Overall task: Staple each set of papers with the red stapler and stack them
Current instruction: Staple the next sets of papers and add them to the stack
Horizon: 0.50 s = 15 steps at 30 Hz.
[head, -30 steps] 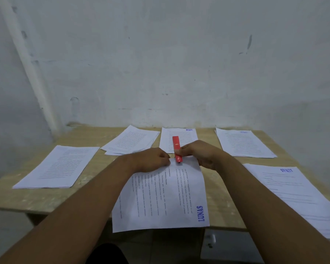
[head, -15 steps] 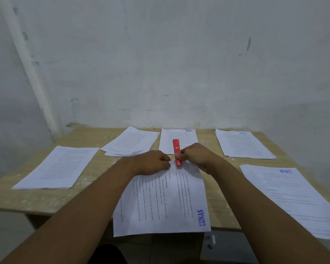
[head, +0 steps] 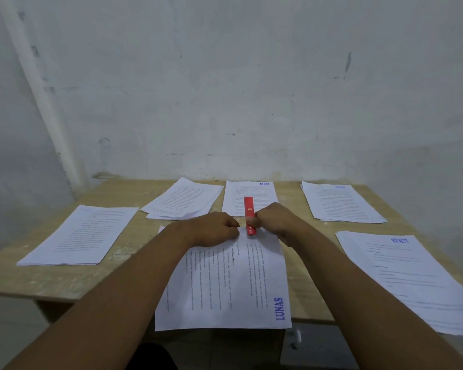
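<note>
Red plastic, slim and long, the stapler [head: 249, 217] lies end-on, its near tip set over the far edge of the middle set of papers [head: 233, 284], its far end pointing at the wall [head: 251, 89]. A small yellowish label sits on its top, too small to read.

The middle set reaches from the stapler towards the person and overhangs the near edge of the wooden table [head: 38, 276]. It is white with black print running sideways and carries a blue stamp, "LUNAS", at its near right corner. Just beyond the stapler lies the far set [head: 241, 193], stamped "LUNAS" upside down. Beyond and left of the stapler is a fanned set [head: 183, 200], and well to its left a left set [head: 80, 235] with no stamp visible. Right of the stapler, the back right set [head: 340, 202] has a blurred blue stamp, and the near right set [head: 412, 279] reads "LUNAS" upside down.

The right hand [head: 275, 222] is clamped on the stapler's near end, fingers curled round it from the right. The left hand [head: 211, 228] rests on the middle set just left of the stapler, fingers curled under; whether they pinch the sheets or only press on them cannot be told. Both forearms stretch straight forward
</note>
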Each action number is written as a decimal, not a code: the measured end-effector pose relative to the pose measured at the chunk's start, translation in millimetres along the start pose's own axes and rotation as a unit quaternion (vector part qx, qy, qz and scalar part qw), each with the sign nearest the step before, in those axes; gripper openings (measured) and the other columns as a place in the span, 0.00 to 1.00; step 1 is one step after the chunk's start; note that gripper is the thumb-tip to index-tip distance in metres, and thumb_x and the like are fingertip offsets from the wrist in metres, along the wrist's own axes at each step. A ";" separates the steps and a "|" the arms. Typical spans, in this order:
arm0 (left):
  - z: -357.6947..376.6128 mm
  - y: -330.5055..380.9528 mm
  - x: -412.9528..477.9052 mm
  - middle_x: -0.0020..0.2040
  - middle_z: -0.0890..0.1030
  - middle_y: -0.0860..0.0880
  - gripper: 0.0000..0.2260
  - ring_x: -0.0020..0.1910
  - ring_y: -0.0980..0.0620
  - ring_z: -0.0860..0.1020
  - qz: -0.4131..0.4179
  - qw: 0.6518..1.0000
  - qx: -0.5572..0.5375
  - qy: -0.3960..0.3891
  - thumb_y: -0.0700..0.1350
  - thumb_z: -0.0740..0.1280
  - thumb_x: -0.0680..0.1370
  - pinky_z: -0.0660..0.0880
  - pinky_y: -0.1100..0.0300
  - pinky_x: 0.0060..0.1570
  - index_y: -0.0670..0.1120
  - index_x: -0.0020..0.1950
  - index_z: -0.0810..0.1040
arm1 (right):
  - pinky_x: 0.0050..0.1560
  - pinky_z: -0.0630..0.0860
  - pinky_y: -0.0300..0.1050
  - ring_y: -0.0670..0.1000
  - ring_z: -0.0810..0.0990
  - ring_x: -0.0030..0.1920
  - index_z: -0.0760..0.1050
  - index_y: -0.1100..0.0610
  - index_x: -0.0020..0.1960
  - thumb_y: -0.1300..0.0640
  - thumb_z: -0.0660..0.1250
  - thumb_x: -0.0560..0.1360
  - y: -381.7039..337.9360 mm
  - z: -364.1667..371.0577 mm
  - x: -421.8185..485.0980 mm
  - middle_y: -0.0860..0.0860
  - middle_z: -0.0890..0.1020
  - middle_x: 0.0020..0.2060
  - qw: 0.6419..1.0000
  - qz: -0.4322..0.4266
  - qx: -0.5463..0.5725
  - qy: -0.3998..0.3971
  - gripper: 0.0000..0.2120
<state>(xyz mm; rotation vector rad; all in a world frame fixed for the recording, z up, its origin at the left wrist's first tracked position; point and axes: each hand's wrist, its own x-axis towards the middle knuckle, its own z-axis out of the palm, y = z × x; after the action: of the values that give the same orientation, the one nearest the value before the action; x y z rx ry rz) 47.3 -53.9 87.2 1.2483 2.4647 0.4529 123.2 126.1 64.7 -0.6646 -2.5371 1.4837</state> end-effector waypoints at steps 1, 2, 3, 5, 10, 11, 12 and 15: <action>0.0 0.5 -0.3 0.43 0.78 0.56 0.12 0.44 0.57 0.76 0.002 1.000 -0.001 0.001 0.51 0.61 0.85 0.68 0.61 0.44 0.54 0.44 0.79 | 0.46 0.74 0.47 0.56 0.80 0.54 0.82 0.58 0.58 0.56 0.75 0.76 -0.1 -0.4 -1.1 0.54 0.84 0.56 1.000 0.001 0.002 0.002 0.12; 0.1 0.8 -0.6 0.43 0.78 0.56 0.12 0.44 0.57 0.76 0.003 1.000 -0.001 0.001 0.51 0.61 0.85 0.68 0.61 0.44 0.54 0.44 0.79 | 0.45 0.74 0.46 0.56 0.80 0.54 0.82 0.58 0.58 0.56 0.74 0.77 -0.1 -0.3 -1.7 0.54 0.84 0.56 1.000 0.001 0.001 0.004 0.11; 0.0 1.4 -0.6 0.43 0.78 0.55 0.12 0.45 0.56 0.76 0.004 1.000 -0.002 0.000 0.51 0.61 0.85 0.69 0.60 0.45 0.53 0.44 0.79 | 0.46 0.74 0.46 0.56 0.80 0.55 0.82 0.58 0.58 0.55 0.74 0.77 -0.2 -0.3 -2.5 0.54 0.84 0.57 1.000 0.002 0.000 0.005 0.12; -0.2 2.4 -0.9 0.46 0.79 0.53 0.11 0.47 0.54 0.77 0.002 1.000 -0.002 -0.004 0.51 0.61 0.84 0.70 0.59 0.47 0.51 0.47 0.81 | 0.49 0.75 0.48 0.57 0.81 0.56 0.82 0.57 0.59 0.56 0.75 0.76 -0.6 0.0 -3.6 0.54 0.84 0.57 1.000 0.007 0.008 0.007 0.12; 0.2 4.3 -1.9 0.55 0.82 0.51 0.15 0.54 0.52 0.79 -0.007 1.000 0.001 -0.008 0.52 0.60 0.85 0.70 0.58 0.54 0.47 0.58 0.84 | 0.43 0.74 0.46 0.53 0.79 0.49 0.82 0.60 0.58 0.59 0.74 0.77 -3.7 -1.5 -8.8 0.55 0.84 0.54 0.999 0.028 0.031 0.013 0.11; 0.4 4.8 -1.8 0.56 0.83 0.50 0.15 0.54 0.52 0.79 -0.008 1.000 0.001 -0.009 0.52 0.60 0.85 0.71 0.57 0.54 0.47 0.59 0.84 | 0.43 0.73 0.45 0.53 0.79 0.49 0.81 0.60 0.58 0.59 0.74 0.77 -4.4 -1.7 -9.9 0.55 0.83 0.54 0.999 0.029 0.033 0.015 0.10; 0.6 4.7 -1.2 0.56 0.83 0.50 0.15 0.53 0.52 0.79 -0.007 1.000 -0.001 -0.010 0.52 0.60 0.84 0.72 0.57 0.54 0.47 0.58 0.84 | 0.42 0.73 0.45 0.53 0.79 0.48 0.81 0.60 0.58 0.59 0.73 0.77 -5.1 -1.7 -11.0 0.55 0.83 0.54 0.999 0.031 0.034 0.016 0.10; 1.5 3.8 -0.6 0.52 0.83 0.52 0.14 0.51 0.55 0.80 -0.010 1.000 -0.005 -0.014 0.51 0.60 0.84 0.71 0.59 0.51 0.48 0.57 0.84 | 0.42 0.73 0.44 0.52 0.78 0.47 0.80 0.59 0.53 0.60 0.73 0.78 -5.8 -1.6 -12.7 0.55 0.83 0.51 0.999 0.033 0.029 0.015 0.05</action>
<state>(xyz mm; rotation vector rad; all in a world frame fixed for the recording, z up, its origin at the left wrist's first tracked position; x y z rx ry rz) 51.0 -52.1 87.5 1.2182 2.4465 0.4387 133.3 119.5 71.8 -0.7643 -2.4621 1.5494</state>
